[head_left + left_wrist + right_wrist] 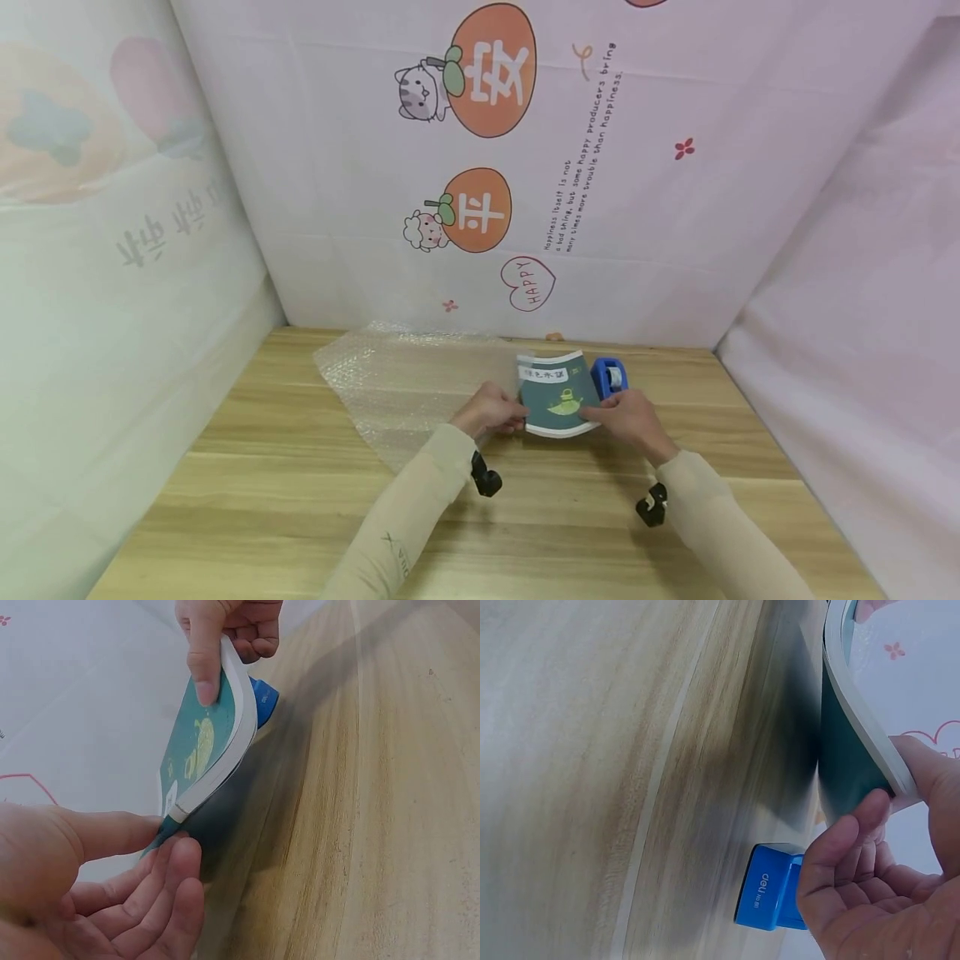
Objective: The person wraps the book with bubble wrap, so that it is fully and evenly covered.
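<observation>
L fingers [184, 862] & R fingers [832, 844] pinch book [536, 397] edges; best ease bend betw. them (tape dispenser [763, 889] nr R fingers).

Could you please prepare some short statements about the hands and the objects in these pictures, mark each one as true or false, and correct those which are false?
1. The left hand and the right hand both grip the green book. True.
2. The book is completely flat. False: it bends in a curve between the hands.
3. In the head view, clear bubble wrap lies to the left of the book. True.
4. In the head view, a tape dispenser is to the right of the book. True.
5. The tape dispenser is red. False: it is blue.
6. The right hand holds the tape dispenser. False: it grips the book's edge.
</observation>
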`<action>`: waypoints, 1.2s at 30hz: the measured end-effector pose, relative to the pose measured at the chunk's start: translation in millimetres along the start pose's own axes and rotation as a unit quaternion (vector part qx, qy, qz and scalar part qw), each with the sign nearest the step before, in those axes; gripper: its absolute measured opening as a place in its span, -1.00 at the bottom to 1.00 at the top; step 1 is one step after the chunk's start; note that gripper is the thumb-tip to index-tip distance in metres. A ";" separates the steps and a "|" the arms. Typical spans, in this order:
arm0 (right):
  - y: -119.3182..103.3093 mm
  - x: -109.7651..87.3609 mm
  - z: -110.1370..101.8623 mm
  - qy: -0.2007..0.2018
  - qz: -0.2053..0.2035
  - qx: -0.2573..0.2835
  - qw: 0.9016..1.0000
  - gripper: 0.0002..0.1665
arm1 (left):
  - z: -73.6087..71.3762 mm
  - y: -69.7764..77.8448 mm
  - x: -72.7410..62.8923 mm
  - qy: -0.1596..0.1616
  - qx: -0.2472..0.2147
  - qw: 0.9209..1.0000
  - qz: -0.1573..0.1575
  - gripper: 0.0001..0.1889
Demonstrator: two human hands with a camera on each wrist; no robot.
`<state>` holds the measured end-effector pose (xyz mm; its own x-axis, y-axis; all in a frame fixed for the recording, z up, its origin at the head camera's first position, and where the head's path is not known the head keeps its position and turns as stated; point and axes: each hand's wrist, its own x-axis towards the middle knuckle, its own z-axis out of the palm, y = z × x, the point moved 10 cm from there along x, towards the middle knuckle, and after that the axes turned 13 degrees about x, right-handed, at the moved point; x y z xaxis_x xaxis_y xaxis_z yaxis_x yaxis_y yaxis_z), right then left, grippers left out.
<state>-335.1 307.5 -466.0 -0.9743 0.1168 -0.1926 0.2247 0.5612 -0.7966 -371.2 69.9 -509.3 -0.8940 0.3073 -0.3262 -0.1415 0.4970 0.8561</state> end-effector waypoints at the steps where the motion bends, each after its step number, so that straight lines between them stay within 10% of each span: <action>1: -0.5 -0.9 -0.8 0.001 -0.004 0.001 1.000 -0.44 | -0.2 0.9 -0.1 0.002 0.003 1.000 0.002 -0.86; 22: -9.4 -7.1 -32.9 0.033 -0.011 0.030 0.999 -0.45 | -0.4 32.9 1.3 0.035 0.014 0.998 0.050 -0.82; 36: -25.2 -2.2 -22.2 0.045 -0.013 0.045 0.998 -0.28 | -31.6 41.9 -4.5 0.053 0.048 0.994 0.086 -0.81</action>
<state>-338.9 311.3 -432.8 -0.9763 0.1781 -0.1230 0.1964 0.4899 -0.8494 -386.5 63.7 -459.3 -0.9421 0.3090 -0.1303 0.0532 0.5212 0.8518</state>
